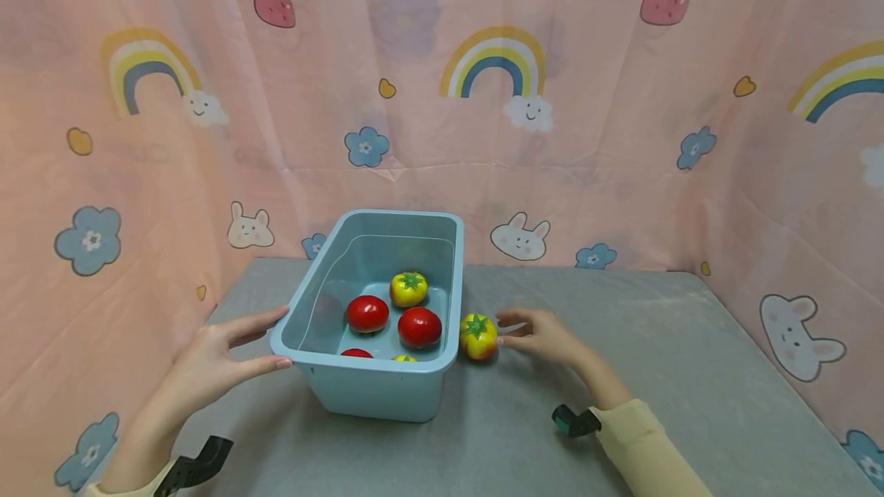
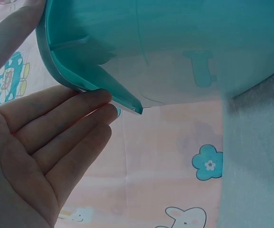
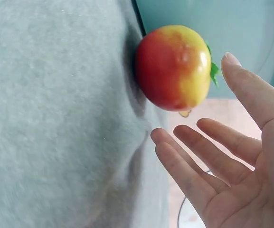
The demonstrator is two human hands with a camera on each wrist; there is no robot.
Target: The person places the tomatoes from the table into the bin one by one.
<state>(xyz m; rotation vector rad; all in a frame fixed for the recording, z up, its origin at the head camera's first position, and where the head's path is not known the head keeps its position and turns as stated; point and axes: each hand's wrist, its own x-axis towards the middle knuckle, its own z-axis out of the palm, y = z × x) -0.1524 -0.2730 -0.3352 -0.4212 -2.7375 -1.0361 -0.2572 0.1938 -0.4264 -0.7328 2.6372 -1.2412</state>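
Note:
A light blue plastic bin (image 1: pixel 376 386) stands on the table with several tomatoes inside. Two red tomatoes (image 1: pixel 367 314) and a yellow one (image 1: pixel 409 289) with a green star-shaped top show fully; the front wall partly hides others. At the bin's near left corner, my left hand (image 1: pixel 217 355) touches the rim (image 2: pixel 61 78), its fingers long and straight, its thumb on the corner's other side. A yellow-and-red tomato (image 1: pixel 479 337) sits on the table beside the bin's right wall. Close to its right, my right hand (image 1: pixel 542 334) has fingers and thumb (image 3: pixel 250 95) spread, apart from the tomato.
The grey table surface (image 1: pixel 621 351) extends to the right of the bin. A pink curtain (image 1: pixel 428 190) printed with rainbows, rabbits and flowers hangs behind and along both sides. Black camera mounts (image 1: pixel 576 421) are strapped at both wrists.

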